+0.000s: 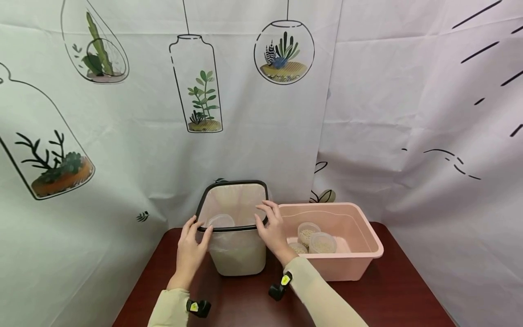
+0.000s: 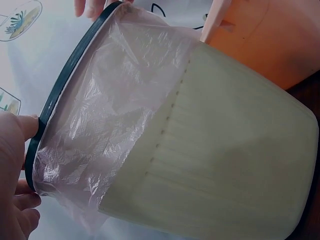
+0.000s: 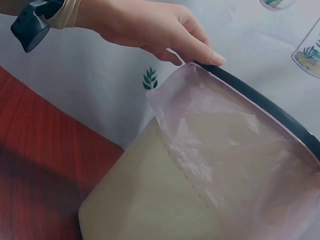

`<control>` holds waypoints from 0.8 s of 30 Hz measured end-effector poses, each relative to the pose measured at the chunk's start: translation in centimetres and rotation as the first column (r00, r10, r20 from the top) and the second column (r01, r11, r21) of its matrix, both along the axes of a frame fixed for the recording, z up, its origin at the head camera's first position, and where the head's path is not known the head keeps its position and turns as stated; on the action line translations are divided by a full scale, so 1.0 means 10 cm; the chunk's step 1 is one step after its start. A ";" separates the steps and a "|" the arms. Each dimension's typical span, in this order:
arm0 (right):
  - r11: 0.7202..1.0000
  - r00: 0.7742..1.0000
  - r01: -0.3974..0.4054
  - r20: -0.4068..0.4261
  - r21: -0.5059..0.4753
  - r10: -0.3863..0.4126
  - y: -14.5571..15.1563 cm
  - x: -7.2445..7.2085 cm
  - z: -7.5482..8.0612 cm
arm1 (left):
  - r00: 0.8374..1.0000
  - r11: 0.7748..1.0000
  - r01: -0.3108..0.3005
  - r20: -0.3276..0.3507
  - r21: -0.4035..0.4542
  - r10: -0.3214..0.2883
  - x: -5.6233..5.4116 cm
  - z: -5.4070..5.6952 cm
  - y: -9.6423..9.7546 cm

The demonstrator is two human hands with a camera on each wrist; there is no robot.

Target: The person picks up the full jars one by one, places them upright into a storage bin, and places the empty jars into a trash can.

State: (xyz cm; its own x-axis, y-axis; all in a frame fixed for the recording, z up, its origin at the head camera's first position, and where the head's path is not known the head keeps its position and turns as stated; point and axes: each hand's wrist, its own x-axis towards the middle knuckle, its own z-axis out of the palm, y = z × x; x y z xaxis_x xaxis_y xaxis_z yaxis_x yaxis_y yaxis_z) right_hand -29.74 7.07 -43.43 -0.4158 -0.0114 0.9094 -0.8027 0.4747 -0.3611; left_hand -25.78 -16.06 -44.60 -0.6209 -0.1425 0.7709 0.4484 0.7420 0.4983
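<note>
A pale square bin (image 1: 239,256) stands on the table, with a thin translucent plastic bag (image 2: 125,80) folded down over its outside. A black rim ring (image 1: 234,229) runs around the mouth. My left hand (image 1: 189,254) pinches the ring at the near left corner, thumb on the front stretch and fingers around the side. Loosely spread at the near right corner, my right hand (image 1: 273,229) has its fingertips over the opening. Inside the bin, a round clear container (image 1: 221,221) shows through the bag. The right palm covers part of the ring.
Right of the bin stands a pink rectangular tub (image 1: 341,268). It holds several clear round containers (image 1: 323,244) of pale grains. A dark red table (image 1: 392,290) lies below, and a printed white curtain (image 1: 261,141) hangs behind.
</note>
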 end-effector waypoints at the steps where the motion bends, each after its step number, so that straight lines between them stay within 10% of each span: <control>1: 1.000 1.000 -0.003 -0.007 -0.002 0.003 0.00 0.00 0.00 | 1.000 1.000 0.001 -0.001 0.001 -0.001 0.00 0.00 0.00; 14: 0.995 0.996 -0.080 -0.044 -0.060 0.078 0.00 0.12 -0.09 | 1.000 1.000 -0.005 -0.002 0.002 0.005 -0.01 -0.01 -0.02; 24: 0.999 0.995 0.013 -0.097 -0.030 -0.016 0.13 0.27 -0.15 | 0.999 0.999 -0.012 -0.043 -0.031 0.011 0.08 0.10 0.04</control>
